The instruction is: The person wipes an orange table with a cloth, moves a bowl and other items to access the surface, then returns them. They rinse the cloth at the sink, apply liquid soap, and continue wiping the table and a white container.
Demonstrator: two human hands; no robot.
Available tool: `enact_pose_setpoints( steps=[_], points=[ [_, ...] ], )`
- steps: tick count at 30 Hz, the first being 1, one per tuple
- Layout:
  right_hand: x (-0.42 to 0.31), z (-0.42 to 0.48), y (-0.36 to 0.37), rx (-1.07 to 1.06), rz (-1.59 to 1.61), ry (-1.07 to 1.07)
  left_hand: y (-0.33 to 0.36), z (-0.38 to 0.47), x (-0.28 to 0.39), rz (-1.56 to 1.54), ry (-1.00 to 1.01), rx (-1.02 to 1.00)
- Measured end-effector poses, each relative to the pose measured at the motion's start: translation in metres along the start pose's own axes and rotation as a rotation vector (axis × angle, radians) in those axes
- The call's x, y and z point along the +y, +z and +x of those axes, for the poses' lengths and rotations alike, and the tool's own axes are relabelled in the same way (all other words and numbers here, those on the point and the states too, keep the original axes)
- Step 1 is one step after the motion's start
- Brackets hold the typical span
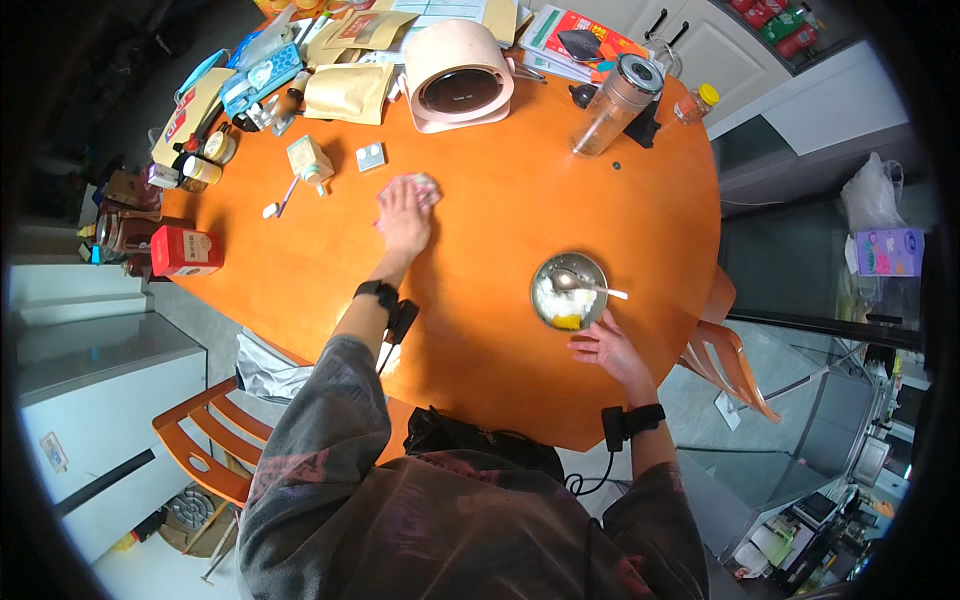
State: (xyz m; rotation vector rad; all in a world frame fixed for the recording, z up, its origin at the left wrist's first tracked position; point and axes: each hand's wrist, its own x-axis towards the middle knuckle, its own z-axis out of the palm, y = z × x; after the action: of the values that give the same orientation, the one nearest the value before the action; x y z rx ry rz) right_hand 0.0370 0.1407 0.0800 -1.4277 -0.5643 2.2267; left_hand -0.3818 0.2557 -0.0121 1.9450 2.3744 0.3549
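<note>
My left hand [406, 217] lies flat over a crumpled pink and white cloth [427, 187] on the orange wooden table [480, 292]. By the near right part of the table, my right hand [611, 351] is spread, its fingertips close beside a round metal bowl [535, 300]; whether they touch it I cannot tell. White food and a yellow piece [566, 322] are in the bowl, with a metal spoon [574, 282] resting across its right rim. Beyond the cloth are a small grey box [370, 157] and a small carton [308, 159].
A pale pink appliance [457, 71], paper pouches [348, 93] and papers crowd the far edge. A clear bottle [611, 109] and a yellow-lidded jar [696, 104] stand far right. At the left edge are a red box [187, 251] and small bottles. Wooden chairs [214, 435] flank the table.
</note>
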Motion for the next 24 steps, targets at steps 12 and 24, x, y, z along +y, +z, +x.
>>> enact_pose_setpoints(
  steps=[12,24],
  points=[
    [0.004,0.013,0.002,0.127,-0.121,-0.131,0.028,0.116,0.126,-0.166,0.257,-0.039],
    [0.001,-0.017,-0.023,0.199,-0.146,-0.115,0.001,0.003,0.166,-0.261,0.862,-0.162]
  ],
)
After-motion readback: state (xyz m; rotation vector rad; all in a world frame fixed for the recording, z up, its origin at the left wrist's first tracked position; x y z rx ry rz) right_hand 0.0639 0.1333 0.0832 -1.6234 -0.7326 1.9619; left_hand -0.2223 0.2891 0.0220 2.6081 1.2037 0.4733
